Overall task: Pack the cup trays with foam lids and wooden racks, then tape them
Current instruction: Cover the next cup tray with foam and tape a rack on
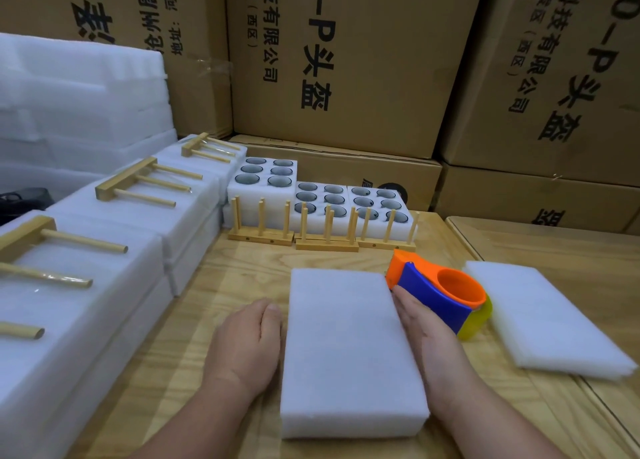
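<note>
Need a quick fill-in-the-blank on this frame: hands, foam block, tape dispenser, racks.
1. Both hands, left hand and right hand, press the sides of the ____ block.
2. The tape dispenser lies just beyond the ____ hand.
3. Each upright rack at the table's far edge has ____ pegs.
4. The open cup trays hold ____ cups each.

Missing words: foam; right; three; six

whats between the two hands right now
In the head view, the covered foam tray lies between them: the left hand is against its left side and the right hand against its right side. The tape dispenser sits beyond the right hand.
</note>
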Demonstrator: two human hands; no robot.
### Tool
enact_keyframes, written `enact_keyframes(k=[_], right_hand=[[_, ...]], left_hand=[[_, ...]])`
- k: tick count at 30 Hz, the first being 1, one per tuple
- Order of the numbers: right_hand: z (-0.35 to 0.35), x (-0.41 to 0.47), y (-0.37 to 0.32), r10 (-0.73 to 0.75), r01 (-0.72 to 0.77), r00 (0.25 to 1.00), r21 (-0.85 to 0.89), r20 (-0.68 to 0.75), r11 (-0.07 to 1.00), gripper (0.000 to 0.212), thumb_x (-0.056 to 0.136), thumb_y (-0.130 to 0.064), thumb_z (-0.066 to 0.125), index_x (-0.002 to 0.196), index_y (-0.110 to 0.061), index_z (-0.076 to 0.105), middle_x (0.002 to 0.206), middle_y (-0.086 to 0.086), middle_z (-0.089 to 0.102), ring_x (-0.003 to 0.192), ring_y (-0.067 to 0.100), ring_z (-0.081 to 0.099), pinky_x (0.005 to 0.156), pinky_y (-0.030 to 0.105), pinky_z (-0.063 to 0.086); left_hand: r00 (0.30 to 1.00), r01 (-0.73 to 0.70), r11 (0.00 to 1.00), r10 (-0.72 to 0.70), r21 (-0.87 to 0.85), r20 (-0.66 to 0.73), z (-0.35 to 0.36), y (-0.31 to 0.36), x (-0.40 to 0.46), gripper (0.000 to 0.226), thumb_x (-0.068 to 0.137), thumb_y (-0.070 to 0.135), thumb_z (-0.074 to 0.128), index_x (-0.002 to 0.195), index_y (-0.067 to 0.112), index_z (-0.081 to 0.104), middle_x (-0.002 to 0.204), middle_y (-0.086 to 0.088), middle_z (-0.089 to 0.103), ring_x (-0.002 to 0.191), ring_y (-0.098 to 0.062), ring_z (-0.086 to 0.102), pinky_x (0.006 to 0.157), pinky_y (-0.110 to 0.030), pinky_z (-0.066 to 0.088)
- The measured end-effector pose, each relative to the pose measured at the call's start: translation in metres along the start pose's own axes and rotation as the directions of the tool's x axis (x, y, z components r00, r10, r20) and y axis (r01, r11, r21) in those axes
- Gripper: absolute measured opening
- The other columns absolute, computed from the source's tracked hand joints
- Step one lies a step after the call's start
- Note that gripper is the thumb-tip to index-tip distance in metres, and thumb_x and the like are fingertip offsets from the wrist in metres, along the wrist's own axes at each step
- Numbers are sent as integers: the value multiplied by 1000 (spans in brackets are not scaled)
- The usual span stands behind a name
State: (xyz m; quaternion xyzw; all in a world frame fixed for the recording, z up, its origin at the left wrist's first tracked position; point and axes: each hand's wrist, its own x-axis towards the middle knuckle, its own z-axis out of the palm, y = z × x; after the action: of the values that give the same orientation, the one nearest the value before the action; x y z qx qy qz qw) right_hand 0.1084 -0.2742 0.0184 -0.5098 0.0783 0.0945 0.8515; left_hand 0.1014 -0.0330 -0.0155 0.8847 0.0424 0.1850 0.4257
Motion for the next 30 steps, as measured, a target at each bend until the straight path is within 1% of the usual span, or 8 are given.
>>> enact_keyframes(k=[2, 3, 6, 10, 13, 16, 24, 30], right_hand=[[0, 1, -6, -125, 118, 985, -68, -122, 991, 26, 92, -28, 66, 117, -22, 71, 110, -3, 78, 99, 13, 75, 76, 31, 59], [1, 1, -11, -205, 181, 964, -150, -168, 972, 20, 97, -21, 62, 115, -20, 71, 107, -5, 79, 96, 8, 75, 74, 26, 59], [10, 3, -31, -396, 278, 904, -483, -160, 831, 20, 99, -12, 60, 104, -23, 75, 98, -12, 78, 92, -3, 71, 78, 17, 53], [29, 21, -63, -488, 355, 873, -708, 16, 611, 19, 99, -11, 60, 98, -24, 75, 92, -9, 74, 70, -15, 61, 58, 3, 44], [47, 46, -80, -489, 363, 861, -844, 141, 394, 15, 97, -21, 62, 95, -31, 73, 90, -14, 73, 85, -4, 64, 70, 17, 50], [61, 82, -90, -457, 345, 862, -915, 219, 211, 10, 96, -29, 61, 97, -36, 69, 88, -16, 69, 82, 5, 64, 66, 27, 54], [85, 156, -95, -306, 419, 814, -864, 494, -280, 29, 93, -35, 60, 121, -33, 62, 114, -15, 62, 101, 8, 58, 77, 31, 53], [99, 181, -94, -190, 368, 841, -793, 507, -485, 38, 92, -30, 60, 130, -30, 60, 126, -5, 60, 110, 21, 58, 86, 42, 54]], left_hand=[[993, 106, 963, -88, 248, -83, 1, 4, 3, 24, 94, 28, 42, 95, 30, 66, 106, 8, 69, 109, -22, 58, 98, -43, 43], [990, 140, 927, -124, 349, -67, 3, 6, 5, 31, 96, 25, 42, 117, 32, 64, 130, 8, 62, 128, -20, 50, 110, -41, 36], [983, 106, 856, -168, 505, 79, 12, 7, 11, 50, 103, 30, 29, 152, 37, 35, 166, 9, 25, 155, -17, 15, 125, -41, 12], [974, 86, 809, -190, 582, 120, 13, 5, 15, 54, 104, 34, 23, 158, 35, 26, 170, 6, 14, 157, -21, 8, 125, -45, 9], [978, 78, 799, -177, 596, 109, 15, 4, 15, 54, 103, 35, 22, 158, 35, 27, 170, 7, 14, 157, -20, 8, 125, -45, 9], [981, 87, 809, -172, 581, 93, 16, 4, 17, 53, 103, 37, 23, 156, 36, 28, 170, 8, 14, 157, -19, 7, 125, -45, 8], [982, 94, 851, -164, 516, 91, 18, -2, 25, 51, 103, 39, 25, 154, 40, 27, 169, 12, 13, 157, -16, 5, 124, -44, 4], [986, 84, 848, -146, 524, 78, 19, -3, 27, 52, 102, 40, 28, 154, 41, 27, 169, 13, 13, 157, -16, 5, 124, -44, 5]])
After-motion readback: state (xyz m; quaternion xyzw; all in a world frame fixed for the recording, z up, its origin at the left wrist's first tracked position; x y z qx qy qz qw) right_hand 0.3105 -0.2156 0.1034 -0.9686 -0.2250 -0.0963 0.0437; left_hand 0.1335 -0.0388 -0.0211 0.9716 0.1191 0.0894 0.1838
